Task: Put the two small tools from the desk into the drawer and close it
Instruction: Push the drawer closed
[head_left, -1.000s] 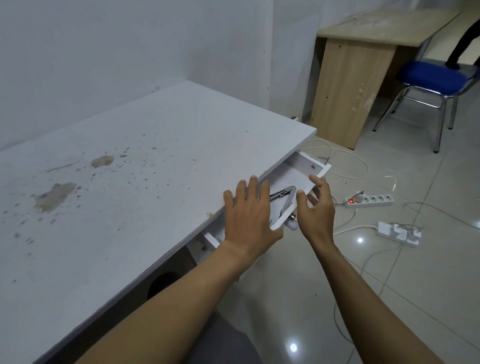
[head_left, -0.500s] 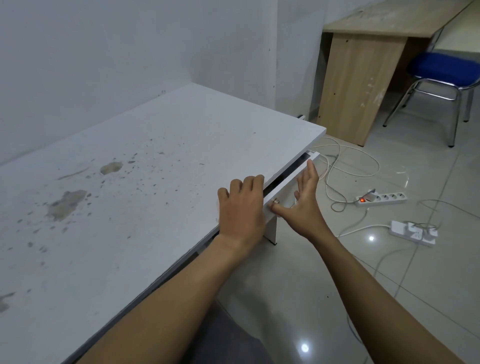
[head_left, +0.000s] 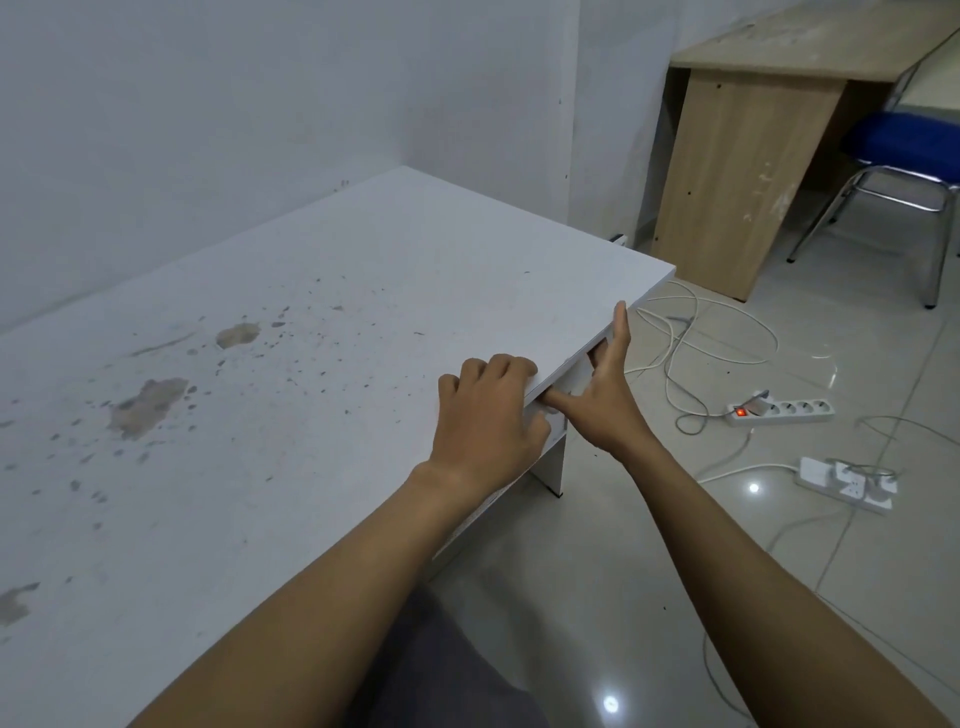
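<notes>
The drawer sits pushed in under the front edge of the white stained desk; only a sliver of its white front shows between my hands. The two small tools are hidden from view. My left hand rests on the desk's edge, fingers curled over the lip, thumb down on the drawer front. My right hand lies flat against the drawer front, fingers spread and straight, holding nothing.
White cables trail over the tiled floor to the right, with a power strip showing a red light and a second strip. A wooden desk and a blue chair stand at the back right.
The drawer, open with a metal tool showing a second ago, has slid fully in under the desk. My right hand followed it in, palm flat on the front.
</notes>
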